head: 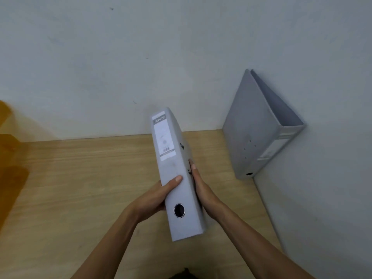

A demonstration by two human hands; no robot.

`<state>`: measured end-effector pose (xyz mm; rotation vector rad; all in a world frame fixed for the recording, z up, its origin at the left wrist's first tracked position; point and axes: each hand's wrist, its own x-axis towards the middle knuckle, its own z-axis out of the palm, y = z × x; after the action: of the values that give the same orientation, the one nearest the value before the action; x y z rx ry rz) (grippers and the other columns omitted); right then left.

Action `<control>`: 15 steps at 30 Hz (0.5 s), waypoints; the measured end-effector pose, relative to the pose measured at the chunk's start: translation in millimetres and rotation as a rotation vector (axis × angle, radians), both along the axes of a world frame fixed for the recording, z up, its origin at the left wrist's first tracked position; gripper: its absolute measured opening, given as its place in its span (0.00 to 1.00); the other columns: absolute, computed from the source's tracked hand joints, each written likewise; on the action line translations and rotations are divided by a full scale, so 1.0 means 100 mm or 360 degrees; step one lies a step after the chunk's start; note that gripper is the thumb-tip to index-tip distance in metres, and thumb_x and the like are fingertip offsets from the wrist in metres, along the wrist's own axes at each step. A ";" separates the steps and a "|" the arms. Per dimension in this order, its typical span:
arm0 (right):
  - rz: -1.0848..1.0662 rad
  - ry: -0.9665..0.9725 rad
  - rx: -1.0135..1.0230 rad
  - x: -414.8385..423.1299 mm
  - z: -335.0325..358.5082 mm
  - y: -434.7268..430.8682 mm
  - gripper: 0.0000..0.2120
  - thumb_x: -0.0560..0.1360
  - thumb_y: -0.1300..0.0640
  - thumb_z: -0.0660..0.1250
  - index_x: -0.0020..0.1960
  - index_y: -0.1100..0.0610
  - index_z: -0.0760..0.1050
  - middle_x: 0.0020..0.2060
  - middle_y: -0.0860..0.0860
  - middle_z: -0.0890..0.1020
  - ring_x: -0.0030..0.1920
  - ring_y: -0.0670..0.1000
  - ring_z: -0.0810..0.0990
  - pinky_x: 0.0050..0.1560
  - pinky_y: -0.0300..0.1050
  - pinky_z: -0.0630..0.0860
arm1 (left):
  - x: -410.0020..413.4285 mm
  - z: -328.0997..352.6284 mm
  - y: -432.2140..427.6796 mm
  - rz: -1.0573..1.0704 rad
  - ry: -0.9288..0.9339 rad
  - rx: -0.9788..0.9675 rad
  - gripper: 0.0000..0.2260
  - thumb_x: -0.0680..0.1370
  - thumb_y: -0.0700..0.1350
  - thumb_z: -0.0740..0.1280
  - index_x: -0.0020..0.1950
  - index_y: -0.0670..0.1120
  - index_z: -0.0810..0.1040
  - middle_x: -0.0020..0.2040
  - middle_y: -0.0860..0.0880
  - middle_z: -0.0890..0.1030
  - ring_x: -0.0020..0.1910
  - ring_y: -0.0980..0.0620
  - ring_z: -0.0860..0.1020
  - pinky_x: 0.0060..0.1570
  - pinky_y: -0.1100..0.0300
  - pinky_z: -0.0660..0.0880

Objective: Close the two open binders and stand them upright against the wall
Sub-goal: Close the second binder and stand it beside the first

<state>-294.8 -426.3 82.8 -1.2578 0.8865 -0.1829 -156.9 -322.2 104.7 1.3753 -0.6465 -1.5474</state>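
Left hand point(159, 195) and right hand point(201, 191) clamp closed grey binder point(175, 174) between palms, spine facing camera, above wooden desk point(80, 188). Likely stiff board, light, smooth covers: slip risk; grip low on both covers. Second binder point(255, 133) stands in corner, leaning on wall point(120, 57), well apart.

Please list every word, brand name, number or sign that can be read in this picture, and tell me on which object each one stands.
"Bantex": brand word at the top of the white spine label on the closed grey lever-arch binder held between the left hand and the right hand.
Small print and barcode lower on that label: too small to read.
Spine label of the second grey binder in the corner: blurred, unreadable.
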 end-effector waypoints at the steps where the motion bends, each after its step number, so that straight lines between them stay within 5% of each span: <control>1: 0.0014 -0.0050 -0.0062 -0.03 0.07 -0.06 0.32 0.74 0.24 0.51 0.72 0.37 0.71 0.63 0.48 0.84 0.62 0.49 0.84 0.68 0.58 0.76 | -0.03 0.06 -0.05 -0.0029 -0.0057 -0.0044 0.23 0.75 0.62 0.69 0.68 0.56 0.75 0.60 0.50 0.85 0.58 0.47 0.84 0.54 0.49 0.83; 4: 0.0022 -0.0191 -0.0323 -0.16 0.32 -0.24 0.33 0.75 0.25 0.55 0.78 0.33 0.59 0.76 0.39 0.71 0.74 0.45 0.72 0.74 0.59 0.68 | -0.17 0.17 -0.21 -0.0107 -0.0203 -0.0230 0.17 0.76 0.56 0.72 0.64 0.61 0.77 0.60 0.51 0.85 0.57 0.50 0.85 0.50 0.54 0.83; 6: 0.0005 -0.0254 -0.0498 -0.29 0.45 -0.37 0.34 0.75 0.29 0.62 0.78 0.34 0.59 0.75 0.34 0.70 0.73 0.41 0.72 0.73 0.56 0.70 | -0.25 0.15 -0.33 -0.0065 -0.0280 -0.0377 0.24 0.75 0.48 0.75 0.70 0.57 0.73 0.62 0.50 0.84 0.60 0.50 0.84 0.50 0.58 0.82; 10: -0.0076 -0.0293 -0.0677 -0.67 0.51 -0.58 0.36 0.74 0.44 0.73 0.79 0.40 0.62 0.75 0.40 0.72 0.72 0.45 0.75 0.69 0.55 0.76 | -0.44 0.02 -0.56 -0.0030 -0.0549 -0.0484 0.41 0.69 0.45 0.80 0.77 0.53 0.62 0.65 0.55 0.80 0.62 0.53 0.81 0.51 0.58 0.82; 15: -0.0232 -0.0280 -0.0685 -1.10 0.29 -0.67 0.35 0.76 0.54 0.73 0.79 0.46 0.63 0.73 0.45 0.75 0.73 0.48 0.75 0.69 0.56 0.76 | -0.73 -0.13 -0.85 -0.0153 -0.0835 -0.0541 0.50 0.67 0.46 0.79 0.81 0.58 0.52 0.68 0.67 0.74 0.65 0.65 0.76 0.51 0.67 0.80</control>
<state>-404.6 -493.2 111.9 -1.5462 0.8097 -0.6174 -230.2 -407.1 91.6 1.5024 -1.2488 -1.0755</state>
